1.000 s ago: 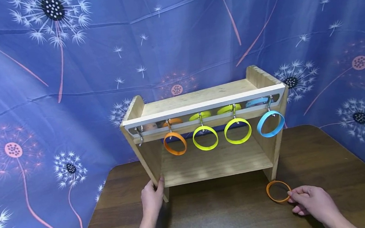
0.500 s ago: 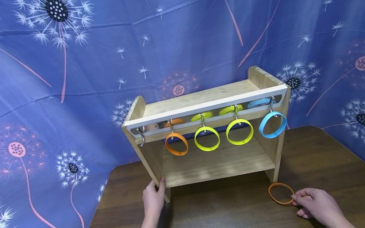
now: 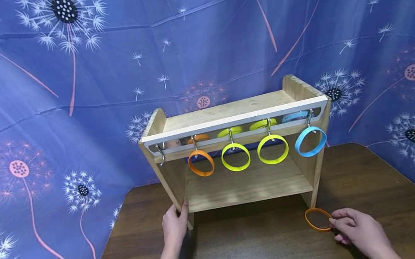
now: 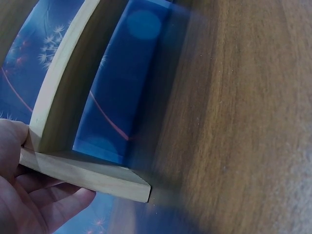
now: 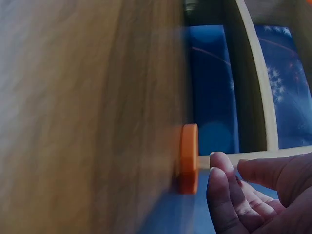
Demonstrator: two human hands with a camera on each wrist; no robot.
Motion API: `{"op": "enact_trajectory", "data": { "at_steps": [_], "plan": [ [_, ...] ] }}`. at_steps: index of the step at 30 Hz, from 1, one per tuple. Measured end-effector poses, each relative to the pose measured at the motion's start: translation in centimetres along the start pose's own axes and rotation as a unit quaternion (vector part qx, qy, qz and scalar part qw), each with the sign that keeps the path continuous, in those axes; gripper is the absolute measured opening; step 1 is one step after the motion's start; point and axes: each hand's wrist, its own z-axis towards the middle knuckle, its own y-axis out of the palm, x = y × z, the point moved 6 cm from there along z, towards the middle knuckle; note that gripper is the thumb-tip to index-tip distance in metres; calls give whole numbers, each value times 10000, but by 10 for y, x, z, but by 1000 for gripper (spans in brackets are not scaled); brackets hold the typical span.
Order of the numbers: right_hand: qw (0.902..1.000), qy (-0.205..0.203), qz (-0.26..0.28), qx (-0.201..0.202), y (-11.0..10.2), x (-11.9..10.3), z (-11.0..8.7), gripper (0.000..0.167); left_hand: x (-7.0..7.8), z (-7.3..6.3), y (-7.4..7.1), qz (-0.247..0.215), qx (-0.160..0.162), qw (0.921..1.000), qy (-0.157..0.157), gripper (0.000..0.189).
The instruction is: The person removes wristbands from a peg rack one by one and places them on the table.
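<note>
Low at its left side panel, a wooden shelf rack [image 3: 248, 184] is held by my left hand [image 3: 174, 228], thumb on the front edge and fingers around the outer side, as the left wrist view shows. An orange wristband [image 5: 189, 158] lies flat on the table by the rack's right foot. Just to the right of it is my right hand [image 3: 359, 229], fingers loosely bent. In the right wrist view its thumb and fingertips [image 5: 219, 176] stand apart, a small gap from the band.
Along the rack's front strip hang another orange wristband [image 3: 202, 173], two yellow wristbands [image 3: 237, 169] and a blue wristband [image 3: 312, 153], each on a metal hook. The leftmost hook [image 3: 160, 155] carries nothing. Brown wooden table [image 3: 248, 242] below; blue dandelion-print cloth [image 3: 221, 40] behind.
The view has shifted slightly. My right hand's fingers have loosened at the lying orange wristband, which sits slightly further left than half a second ago. My left hand keeps its hold on the rack.
</note>
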Motion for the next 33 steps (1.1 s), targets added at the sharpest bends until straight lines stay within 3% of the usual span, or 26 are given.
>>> {"op": "enact_trajectory", "data": {
  "at_steps": [7, 28, 33],
  "plan": [
    [9969, -648, 170, 416, 7, -23, -4, 26, 0, 0, -1, 2, 45, 10000, 31, 34],
    [9824, -1557, 609, 832, 19, -57, -11, 18, 1, 0, 0, -157, 41, 9999, -32, 33],
    [9825, -1559, 596, 823, 23, -64, -13, 17, 1, 0, -1, -142, 112, 9998, 13, 31]
  ]
}}
